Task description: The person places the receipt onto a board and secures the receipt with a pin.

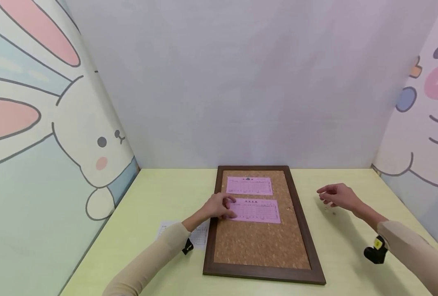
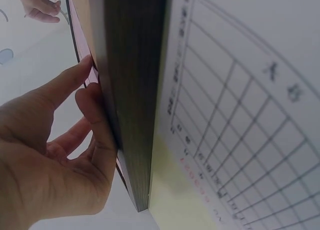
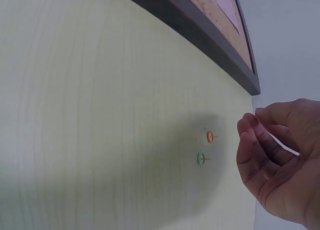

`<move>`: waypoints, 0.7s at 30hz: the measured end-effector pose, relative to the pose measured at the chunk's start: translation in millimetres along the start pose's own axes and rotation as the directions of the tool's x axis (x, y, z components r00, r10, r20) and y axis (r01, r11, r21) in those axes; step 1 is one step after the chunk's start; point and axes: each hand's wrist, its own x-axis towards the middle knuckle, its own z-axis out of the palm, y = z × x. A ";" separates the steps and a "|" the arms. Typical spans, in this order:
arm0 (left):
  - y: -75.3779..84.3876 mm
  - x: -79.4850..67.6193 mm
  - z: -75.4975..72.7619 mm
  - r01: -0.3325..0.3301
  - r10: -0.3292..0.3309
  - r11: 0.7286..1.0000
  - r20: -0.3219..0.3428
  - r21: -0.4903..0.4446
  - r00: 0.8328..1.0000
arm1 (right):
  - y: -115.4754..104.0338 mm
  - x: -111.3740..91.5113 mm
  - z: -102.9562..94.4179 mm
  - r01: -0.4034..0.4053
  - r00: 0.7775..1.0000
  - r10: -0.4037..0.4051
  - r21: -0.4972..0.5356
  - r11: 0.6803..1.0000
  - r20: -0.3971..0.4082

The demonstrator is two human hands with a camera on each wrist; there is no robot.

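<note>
My left hand [image 1: 220,205] rests on the left end of the lower pink printed slip [image 1: 257,211], which lies on a cork board [image 1: 259,246] with a brown frame. In the left wrist view, the index finger [image 2: 82,72] touches that slip past the frame's edge. My right hand [image 1: 339,196] hovers above the table, right of the board. Its thumb and index finger come close together in the right wrist view; whether anything is between them cannot be made out. Below it lie an orange thumbtack [image 3: 210,137] and a blue-green thumbtack [image 3: 201,159], pins pointing sideways.
Another pink slip [image 1: 249,186] lies higher on the cork. A white printed sheet [image 1: 199,237] sits left of the board, partly under the left forearm. The pale wood-grain table [image 1: 160,187] meets a plain back wall [image 1: 241,82] and cartoon-printed side panels [image 1: 104,164].
</note>
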 end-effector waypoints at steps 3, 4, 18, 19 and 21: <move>-0.4 -0.2 0.4 -0.004 0.004 1.000 -0.002 -0.005 1.000 | 7.7 -3.5 -3.6 0.012 1.000 -0.013 -0.089 0.996 -0.009; -0.8 -0.2 0.5 -0.003 0.003 1.000 -0.002 -0.003 1.000 | 10.6 -4.6 -4.4 0.014 1.000 -0.015 -0.109 0.994 -0.007; -0.7 -2.1 1.3 -0.011 0.011 1.000 -0.012 0.015 1.000 | 30.3 -17.8 0.0 0.106 0.994 -0.105 -0.216 0.971 0.015; -0.4 -2.3 1.3 -0.011 0.012 1.000 -0.012 0.015 1.000 | 30.8 -17.4 0.1 0.117 0.993 -0.118 -0.223 0.968 0.008; 0.1 -2.8 1.4 -0.013 0.014 1.000 -0.011 0.012 1.000 | 31.9 -16.8 0.6 0.133 0.990 -0.138 -0.239 0.962 -0.005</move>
